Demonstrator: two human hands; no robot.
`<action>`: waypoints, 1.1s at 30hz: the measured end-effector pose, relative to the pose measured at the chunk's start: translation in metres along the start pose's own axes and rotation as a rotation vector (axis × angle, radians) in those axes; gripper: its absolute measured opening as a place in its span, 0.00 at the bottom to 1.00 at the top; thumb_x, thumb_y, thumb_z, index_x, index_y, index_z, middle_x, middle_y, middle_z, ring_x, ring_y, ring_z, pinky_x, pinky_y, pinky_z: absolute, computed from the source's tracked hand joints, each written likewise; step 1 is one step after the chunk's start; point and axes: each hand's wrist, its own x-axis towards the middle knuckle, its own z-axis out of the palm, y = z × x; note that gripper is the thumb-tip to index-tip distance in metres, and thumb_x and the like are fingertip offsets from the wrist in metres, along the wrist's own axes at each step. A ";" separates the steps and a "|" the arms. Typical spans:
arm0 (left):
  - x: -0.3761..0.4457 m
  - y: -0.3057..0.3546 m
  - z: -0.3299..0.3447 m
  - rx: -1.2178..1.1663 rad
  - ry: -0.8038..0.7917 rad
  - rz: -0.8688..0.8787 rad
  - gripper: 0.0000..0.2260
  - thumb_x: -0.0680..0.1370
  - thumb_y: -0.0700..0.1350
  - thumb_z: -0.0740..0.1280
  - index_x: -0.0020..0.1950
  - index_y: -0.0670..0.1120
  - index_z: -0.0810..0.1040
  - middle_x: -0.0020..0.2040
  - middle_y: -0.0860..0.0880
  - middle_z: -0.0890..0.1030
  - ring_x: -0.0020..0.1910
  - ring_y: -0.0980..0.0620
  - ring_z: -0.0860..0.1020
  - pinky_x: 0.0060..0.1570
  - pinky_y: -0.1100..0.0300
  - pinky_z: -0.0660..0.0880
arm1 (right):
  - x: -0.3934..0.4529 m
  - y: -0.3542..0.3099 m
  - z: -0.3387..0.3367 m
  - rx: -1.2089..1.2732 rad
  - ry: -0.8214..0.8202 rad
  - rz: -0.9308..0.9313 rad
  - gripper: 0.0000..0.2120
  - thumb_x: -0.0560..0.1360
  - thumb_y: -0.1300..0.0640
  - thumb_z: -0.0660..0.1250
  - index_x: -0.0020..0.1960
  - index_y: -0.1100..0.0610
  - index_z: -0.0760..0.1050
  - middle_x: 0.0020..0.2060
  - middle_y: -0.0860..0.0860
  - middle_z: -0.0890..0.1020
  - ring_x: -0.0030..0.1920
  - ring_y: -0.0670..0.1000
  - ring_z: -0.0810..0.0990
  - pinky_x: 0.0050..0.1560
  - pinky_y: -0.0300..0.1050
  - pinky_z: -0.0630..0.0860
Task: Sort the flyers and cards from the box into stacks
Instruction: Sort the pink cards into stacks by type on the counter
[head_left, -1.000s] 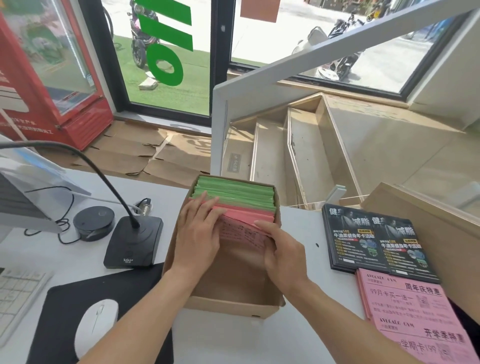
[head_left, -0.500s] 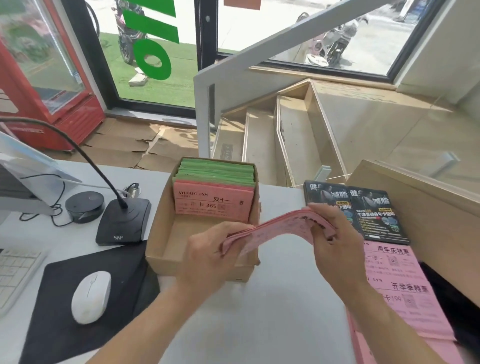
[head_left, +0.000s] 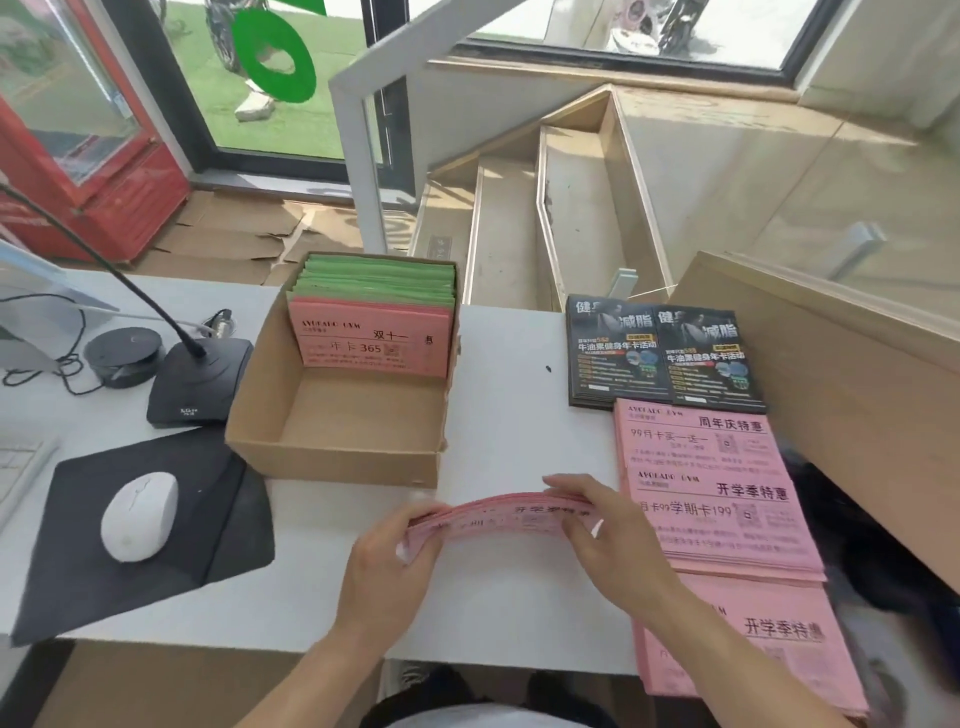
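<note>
A white mouse (head_left: 139, 516) lies on a black pad (head_left: 208, 525) at the left of the white desk (head_left: 519, 384), with a microphone base (head_left: 200, 382) behind it. Right of these stands the cardboard box (head_left: 332, 452); its near half is bare, and at the far end red cards (head_left: 371, 340) stand upright in front of green cards (head_left: 379, 278). In front of the box, above the desk, both hands hold a pink bundle (head_left: 519, 514): the left hand (head_left: 389, 566) grips its left end with curled fingers, and the right hand (head_left: 618, 540) curls over its right end. Just right of the bundle lie pink stacks (head_left: 727, 499), overlapping toward the desk's near edge. Behind them sits a stack of dark flyers (head_left: 660, 358), touching the pink stacks.
</note>
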 end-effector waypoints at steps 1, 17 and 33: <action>-0.004 0.002 0.001 -0.021 0.004 -0.024 0.16 0.75 0.39 0.75 0.58 0.56 0.81 0.52 0.64 0.83 0.53 0.62 0.81 0.52 0.65 0.77 | 0.000 0.003 0.000 0.012 0.016 0.003 0.24 0.77 0.67 0.69 0.63 0.41 0.77 0.54 0.35 0.82 0.59 0.39 0.79 0.60 0.32 0.73; -0.011 0.088 0.042 -0.237 -0.034 -0.251 0.24 0.82 0.41 0.65 0.70 0.66 0.66 0.50 0.63 0.83 0.52 0.61 0.82 0.46 0.69 0.77 | -0.025 0.014 -0.071 0.167 0.048 0.124 0.27 0.82 0.58 0.65 0.69 0.31 0.63 0.49 0.34 0.83 0.52 0.35 0.80 0.45 0.32 0.78; -0.046 0.136 0.171 -0.032 -0.453 -0.406 0.41 0.77 0.52 0.74 0.77 0.71 0.48 0.53 0.63 0.80 0.44 0.60 0.83 0.45 0.53 0.84 | -0.136 0.106 -0.149 0.087 0.332 0.487 0.29 0.79 0.55 0.69 0.66 0.27 0.60 0.53 0.35 0.79 0.49 0.37 0.81 0.34 0.31 0.76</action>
